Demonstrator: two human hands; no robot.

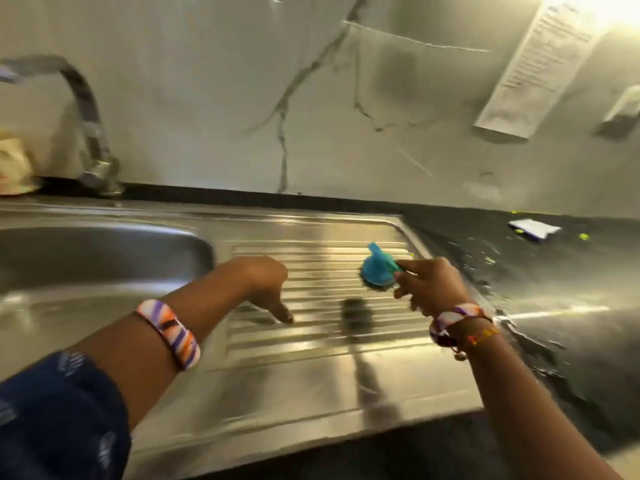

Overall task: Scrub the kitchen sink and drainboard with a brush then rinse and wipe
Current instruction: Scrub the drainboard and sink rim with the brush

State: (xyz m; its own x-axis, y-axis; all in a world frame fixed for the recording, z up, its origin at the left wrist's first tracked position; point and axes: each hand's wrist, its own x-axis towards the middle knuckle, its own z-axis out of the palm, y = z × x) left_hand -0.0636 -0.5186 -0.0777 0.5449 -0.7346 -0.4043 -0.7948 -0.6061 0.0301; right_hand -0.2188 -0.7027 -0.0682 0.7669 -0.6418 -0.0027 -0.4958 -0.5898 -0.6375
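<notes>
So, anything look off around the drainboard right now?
Yes: wet splashes and small green bits lie on the dark counter right of the drainboard, near a crumpled wrapper. The wall shows dark crack-like lines.

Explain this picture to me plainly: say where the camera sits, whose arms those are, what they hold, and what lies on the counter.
There is no machine here. The single picture comes from a wide-angle camera worn on a person's head, looking down at their own arms. The right hand grips a blue plastic scrubbing brush, its head down on the ribbed stainless steel drainboard. The left hand holds nothing; one fingertip touches the ribs. The steel sink basin lies at the left, beneath a curved metal tap. A small white scrap lies on the wet black countertop to the right.
</notes>
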